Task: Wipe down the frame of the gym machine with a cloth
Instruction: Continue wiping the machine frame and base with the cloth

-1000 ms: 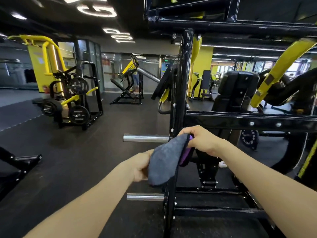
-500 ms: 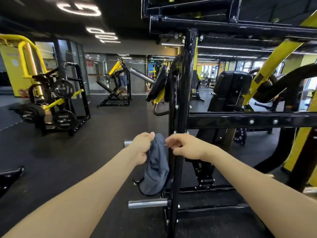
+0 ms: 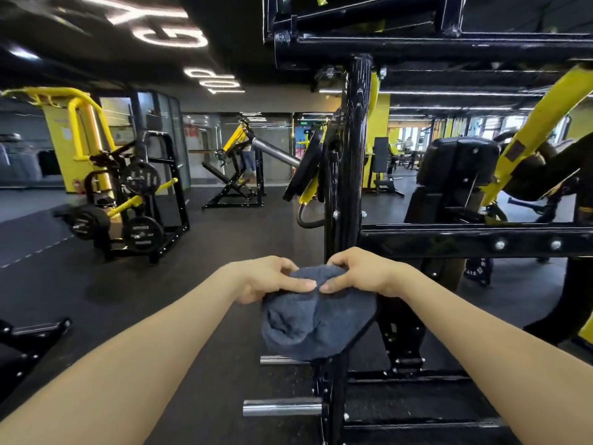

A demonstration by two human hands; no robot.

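A: Cloth (image 3: 316,319) first. Where is it?

B: Bunched, grey, held up between both hands in front of the frame's black post (image 3: 351,155). The left hand (image 3: 268,279) pinches its top edge from the left, the right hand (image 3: 362,274) from the right, thumbs nearly meeting over the fold. The rest sags below them.

A: Is it touching the post?

B: I cannot tell. It hangs across the lower part of the post and hides it there.

A: Then how does the frame lie from the hands?

B: The post stands straight ahead, just beyond the knuckles, its long axis upright, running from the floor to the overhead beam (image 3: 449,46). A crossbar (image 3: 475,240) runs off level to the right from it, above the right wrist.

A: Which hand is nearer?

B: The right, I'd judge; it sits directly before the post, the left slightly off to its side.

A: So the next stroke?

B: Likely forward onto the post, then along its height. Two chrome pegs (image 3: 282,407) stick out leftward low down, near the cloth's path.
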